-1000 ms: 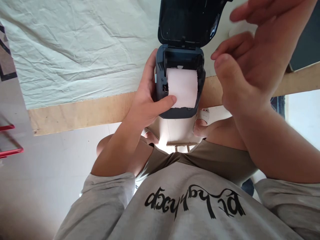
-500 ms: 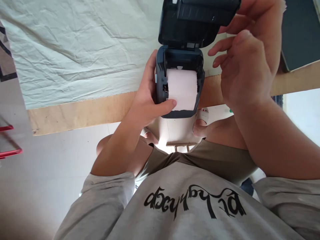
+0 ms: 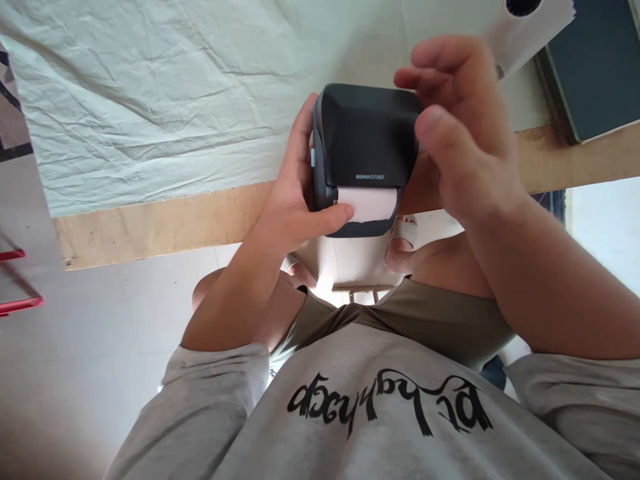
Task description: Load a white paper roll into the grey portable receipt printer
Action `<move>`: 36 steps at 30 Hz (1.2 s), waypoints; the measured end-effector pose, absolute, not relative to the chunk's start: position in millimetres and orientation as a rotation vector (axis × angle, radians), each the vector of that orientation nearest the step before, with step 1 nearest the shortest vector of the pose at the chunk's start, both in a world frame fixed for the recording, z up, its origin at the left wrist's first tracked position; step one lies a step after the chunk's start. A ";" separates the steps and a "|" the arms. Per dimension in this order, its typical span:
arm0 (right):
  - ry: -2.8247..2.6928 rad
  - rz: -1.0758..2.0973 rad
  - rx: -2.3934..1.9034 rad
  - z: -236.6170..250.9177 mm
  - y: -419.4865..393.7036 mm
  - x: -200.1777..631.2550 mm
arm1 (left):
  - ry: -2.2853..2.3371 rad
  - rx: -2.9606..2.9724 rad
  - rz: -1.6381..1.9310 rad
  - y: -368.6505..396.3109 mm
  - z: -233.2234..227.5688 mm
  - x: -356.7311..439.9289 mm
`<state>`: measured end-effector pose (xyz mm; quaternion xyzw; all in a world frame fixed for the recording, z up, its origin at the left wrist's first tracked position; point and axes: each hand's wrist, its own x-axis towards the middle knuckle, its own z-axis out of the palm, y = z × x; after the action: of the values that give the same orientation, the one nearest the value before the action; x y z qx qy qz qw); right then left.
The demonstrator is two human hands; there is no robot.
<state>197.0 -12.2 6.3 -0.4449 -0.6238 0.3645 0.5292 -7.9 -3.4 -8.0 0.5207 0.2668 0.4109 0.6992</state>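
Observation:
A small dark label printer is held over the table's front edge, its lid now down. A strip of white paper sticks out of its front slot. My left hand grips the printer's left side, thumb lying on the paper's left end. My right hand is at the printer's right side, fingers curled over the lid's upper right corner.
A wrinkled pale cloth covers the wooden table. A white paper roll lies at the far right, beside a dark flat object. My lap and grey shirt fill the lower view. A red frame shows at the left edge.
The printer's lid, open a second ago, has been swung down shut by my right hand. The paper roll inside is now covered, with only its end showing. My left hand stayed put.

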 end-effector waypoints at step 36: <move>-1.876 0.931 -1.279 22.9 -27.8 190.0 | 0.846 0.752 0.990 -12.5 26.0 8.3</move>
<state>190.0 -27.8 22.9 -0.4907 -0.7197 0.3573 0.3371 8.3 -12.5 26.0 0.3418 0.3842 0.4494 0.7305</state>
